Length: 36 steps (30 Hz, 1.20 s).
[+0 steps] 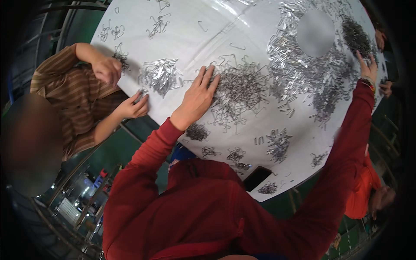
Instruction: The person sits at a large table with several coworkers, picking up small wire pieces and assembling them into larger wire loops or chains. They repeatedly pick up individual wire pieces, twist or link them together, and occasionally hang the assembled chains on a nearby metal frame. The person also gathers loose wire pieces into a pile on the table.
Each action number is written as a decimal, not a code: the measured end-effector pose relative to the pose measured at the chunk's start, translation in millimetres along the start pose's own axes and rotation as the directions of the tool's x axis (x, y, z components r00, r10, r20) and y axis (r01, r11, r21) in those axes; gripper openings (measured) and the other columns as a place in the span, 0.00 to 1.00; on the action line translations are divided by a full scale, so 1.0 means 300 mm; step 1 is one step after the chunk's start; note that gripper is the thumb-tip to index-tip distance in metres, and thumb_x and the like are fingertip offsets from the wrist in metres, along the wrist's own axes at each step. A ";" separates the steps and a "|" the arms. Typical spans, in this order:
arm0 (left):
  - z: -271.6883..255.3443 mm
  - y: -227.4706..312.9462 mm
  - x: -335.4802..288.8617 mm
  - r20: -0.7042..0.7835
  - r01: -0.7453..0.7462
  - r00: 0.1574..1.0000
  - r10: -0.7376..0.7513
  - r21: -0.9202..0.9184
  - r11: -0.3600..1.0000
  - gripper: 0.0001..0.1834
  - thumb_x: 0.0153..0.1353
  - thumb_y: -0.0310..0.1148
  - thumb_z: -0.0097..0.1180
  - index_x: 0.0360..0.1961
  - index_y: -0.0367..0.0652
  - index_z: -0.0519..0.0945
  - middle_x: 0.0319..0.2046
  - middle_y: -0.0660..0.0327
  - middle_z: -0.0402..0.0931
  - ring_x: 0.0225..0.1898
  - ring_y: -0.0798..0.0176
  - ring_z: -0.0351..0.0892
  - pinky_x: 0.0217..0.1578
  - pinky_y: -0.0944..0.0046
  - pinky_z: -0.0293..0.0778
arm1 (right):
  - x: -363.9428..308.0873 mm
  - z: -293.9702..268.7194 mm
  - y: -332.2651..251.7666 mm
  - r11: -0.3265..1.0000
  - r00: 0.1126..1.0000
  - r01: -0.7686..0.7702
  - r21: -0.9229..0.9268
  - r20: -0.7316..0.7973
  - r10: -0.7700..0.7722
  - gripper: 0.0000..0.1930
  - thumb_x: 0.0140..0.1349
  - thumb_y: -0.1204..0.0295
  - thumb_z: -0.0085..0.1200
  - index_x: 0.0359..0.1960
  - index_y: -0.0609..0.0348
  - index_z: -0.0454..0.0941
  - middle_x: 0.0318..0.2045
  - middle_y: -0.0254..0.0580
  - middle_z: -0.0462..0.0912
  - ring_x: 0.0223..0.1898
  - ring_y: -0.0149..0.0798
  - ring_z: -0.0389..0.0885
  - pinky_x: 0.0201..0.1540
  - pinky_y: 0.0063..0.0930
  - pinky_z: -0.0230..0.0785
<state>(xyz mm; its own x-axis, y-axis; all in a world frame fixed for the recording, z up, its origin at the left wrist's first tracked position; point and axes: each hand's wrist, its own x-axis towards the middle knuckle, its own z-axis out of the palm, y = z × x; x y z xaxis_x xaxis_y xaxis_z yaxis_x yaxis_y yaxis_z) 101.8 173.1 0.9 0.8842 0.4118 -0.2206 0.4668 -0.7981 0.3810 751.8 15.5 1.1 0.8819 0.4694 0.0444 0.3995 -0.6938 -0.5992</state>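
Observation:
My left hand (pixel 198 99) lies flat with its fingers stretched out, at the left edge of a wide heap of thin bent wire hooks (pixel 242 86). Far to the right, my right hand (pixel 367 68) reaches out with its fingers apart. Its fingertips are at the near end of a dark, dense pile of small wire pieces (pixel 356 34). I see nothing held in either hand. Between my arms spreads a large heap of shiny flat metal clips (pixel 294 60), part of it covered by a blurred grey disc.
A co-worker in a striped shirt (pixel 82 99) sits at left beside a pile of shiny clips (pixel 161 76). Smaller piles dot the white table (pixel 255 125). A black phone (pixel 257 178) lies near my chest. Other people's hands (pixel 385 89) show at the right edge.

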 end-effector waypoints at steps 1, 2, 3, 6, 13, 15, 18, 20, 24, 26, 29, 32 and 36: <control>-0.012 -0.005 0.003 -0.005 -0.017 1.000 0.017 -0.012 1.000 0.39 0.48 0.24 0.65 0.63 0.35 0.65 0.68 0.43 0.51 0.69 0.38 0.52 0.65 0.53 0.60 | -0.024 -0.011 -0.002 0.995 0.999 0.046 -0.084 -0.022 -0.048 0.28 0.60 0.65 0.61 0.57 0.71 0.71 0.58 0.57 0.73 0.60 0.50 0.71 0.63 0.37 0.61; -0.027 -0.012 0.008 0.000 -0.012 1.000 0.012 -0.072 0.997 0.39 0.48 0.24 0.65 0.64 0.36 0.65 0.68 0.43 0.52 0.69 0.38 0.52 0.66 0.53 0.60 | -0.062 -0.042 -0.011 0.994 0.998 -0.004 -0.113 -0.061 -0.003 0.29 0.60 0.65 0.62 0.58 0.71 0.70 0.58 0.58 0.72 0.60 0.49 0.71 0.63 0.35 0.61; -0.041 -0.015 0.010 0.006 -0.017 1.000 0.018 -0.128 0.992 0.40 0.48 0.24 0.65 0.64 0.38 0.65 0.69 0.44 0.52 0.69 0.38 0.52 0.66 0.53 0.60 | -0.105 -0.073 -0.032 0.995 0.998 0.055 -0.081 -0.036 -0.058 0.30 0.60 0.65 0.62 0.58 0.72 0.70 0.58 0.59 0.72 0.61 0.49 0.71 0.63 0.33 0.62; -0.076 0.001 -0.018 -0.126 0.006 0.991 -0.043 -0.282 0.959 0.31 0.50 0.24 0.64 0.58 0.42 0.72 0.61 0.48 0.63 0.62 0.44 0.63 0.59 0.55 0.67 | -0.336 -0.219 -0.098 0.870 1.000 -0.026 0.493 0.014 0.022 0.27 0.63 0.69 0.57 0.61 0.71 0.66 0.60 0.61 0.68 0.63 0.52 0.67 0.64 0.37 0.62; -0.001 0.121 -0.203 -0.167 -0.103 0.985 0.041 -0.386 0.917 0.05 0.57 0.28 0.60 0.35 0.44 0.83 0.32 0.60 0.78 0.39 0.56 0.78 0.38 0.58 0.77 | -0.964 -0.400 -0.095 0.093 0.980 -0.195 0.976 0.191 0.045 0.23 0.66 0.79 0.48 0.63 0.68 0.62 0.47 0.48 0.74 0.51 0.41 0.73 0.58 0.34 0.67; 0.058 0.151 -0.249 -0.139 -0.190 0.979 0.152 -0.328 0.926 0.06 0.56 0.29 0.60 0.35 0.43 0.83 0.32 0.59 0.77 0.39 0.56 0.77 0.38 0.59 0.77 | -1.083 -0.384 -0.089 0.123 0.973 -0.202 0.972 0.186 0.135 0.23 0.66 0.79 0.49 0.63 0.66 0.63 0.47 0.47 0.74 0.47 0.39 0.73 0.55 0.32 0.68; 0.141 0.171 -0.268 -0.217 -0.225 0.959 0.182 -0.192 0.955 0.08 0.55 0.28 0.61 0.37 0.43 0.83 0.35 0.58 0.79 0.41 0.56 0.77 0.40 0.60 0.77 | -1.214 -0.318 -0.134 0.043 0.983 -0.146 0.988 0.140 0.119 0.21 0.62 0.78 0.51 0.58 0.66 0.68 0.44 0.46 0.76 0.44 0.39 0.75 0.51 0.32 0.69; 0.177 0.171 -0.266 -0.215 -0.257 0.949 0.229 -0.115 0.959 0.06 0.57 0.26 0.59 0.36 0.42 0.81 0.34 0.58 0.76 0.41 0.55 0.77 0.38 0.59 0.77 | -1.288 -0.281 -0.183 0.038 0.980 -0.113 0.993 0.106 0.169 0.20 0.63 0.78 0.51 0.57 0.66 0.69 0.44 0.46 0.77 0.44 0.38 0.75 0.50 0.33 0.70; 0.195 0.201 -0.298 -0.265 -0.172 0.954 0.141 -0.099 0.980 0.04 0.58 0.26 0.57 0.35 0.41 0.79 0.32 0.56 0.74 0.39 0.52 0.76 0.37 0.56 0.76 | -1.449 -0.226 -0.276 0.324 0.996 -0.068 0.943 0.044 0.081 0.15 0.64 0.78 0.51 0.52 0.68 0.74 0.36 0.43 0.81 0.34 0.36 0.79 0.41 0.26 0.73; 0.184 0.222 -0.323 -0.382 -0.134 0.923 0.044 -0.214 0.967 0.04 0.58 0.26 0.57 0.36 0.41 0.78 0.32 0.55 0.74 0.39 0.50 0.77 0.37 0.55 0.75 | -1.554 -0.194 -0.294 0.626 0.998 -0.047 0.779 0.063 -0.003 0.13 0.64 0.77 0.51 0.49 0.66 0.79 0.35 0.40 0.82 0.32 0.33 0.79 0.37 0.22 0.72; 0.159 0.250 -0.345 -0.400 -0.044 0.911 -0.097 -0.329 0.943 0.05 0.60 0.26 0.56 0.37 0.40 0.78 0.34 0.52 0.74 0.38 0.48 0.77 0.38 0.53 0.75 | -1.714 -0.080 -0.294 0.896 0.961 -0.090 0.435 0.273 -0.036 0.12 0.63 0.74 0.53 0.45 0.63 0.82 0.36 0.44 0.82 0.32 0.35 0.80 0.37 0.27 0.72; 0.132 0.285 -0.347 -0.443 -0.058 0.887 -0.126 -0.379 0.924 0.06 0.60 0.25 0.56 0.39 0.39 0.79 0.34 0.51 0.74 0.38 0.47 0.77 0.37 0.54 0.74 | -1.814 0.096 -0.294 0.975 0.956 -0.041 0.217 0.293 -0.025 0.11 0.59 0.74 0.56 0.42 0.64 0.83 0.34 0.54 0.81 0.32 0.48 0.80 0.39 0.36 0.72; 0.078 0.308 -0.418 -0.476 -0.108 0.855 -0.208 -0.555 0.825 0.05 0.59 0.25 0.56 0.37 0.38 0.81 0.33 0.52 0.75 0.35 0.50 0.77 0.35 0.57 0.73 | -1.824 0.251 -0.267 0.980 0.977 0.196 0.005 0.081 -0.196 0.10 0.56 0.77 0.57 0.40 0.65 0.83 0.34 0.55 0.79 0.37 0.55 0.80 0.41 0.40 0.72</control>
<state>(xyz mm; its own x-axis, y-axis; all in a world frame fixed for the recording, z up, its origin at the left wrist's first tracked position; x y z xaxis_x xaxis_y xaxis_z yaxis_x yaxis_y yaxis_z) 33.7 37.5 42.7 0.6679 0.7270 0.1594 0.2998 -0.4588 0.8364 218.5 -144.7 -35.2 0.7631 0.6390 0.0963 0.5637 -0.5854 -0.5826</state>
